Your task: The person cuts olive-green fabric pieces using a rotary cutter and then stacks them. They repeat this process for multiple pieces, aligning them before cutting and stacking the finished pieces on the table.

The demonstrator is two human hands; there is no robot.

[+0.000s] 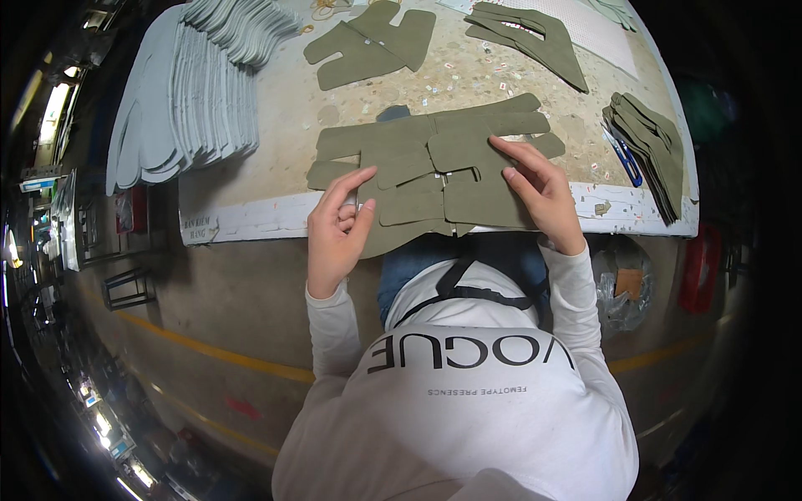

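Several flat olive-green cut fabric pieces lie overlapped at the table's near edge, with slots and small pale tags on them. Part of the lowest piece hangs over the edge. My left hand rests at their left side, index finger and thumb spread apart on the cloth, the other fingers curled. On the right side, my right hand touches the upper piece with fingertips and thumb, its fingers stretched out. Neither hand visibly grips anything. A dark blue object, too hidden to name, peeks out behind the pieces.
Tall rows of pale grey-green cut pieces stand at the table's left. More olive pieces lie at the back, far right and right edge. Blue-handled scissors lie there. Small paper tags are scattered over the table.
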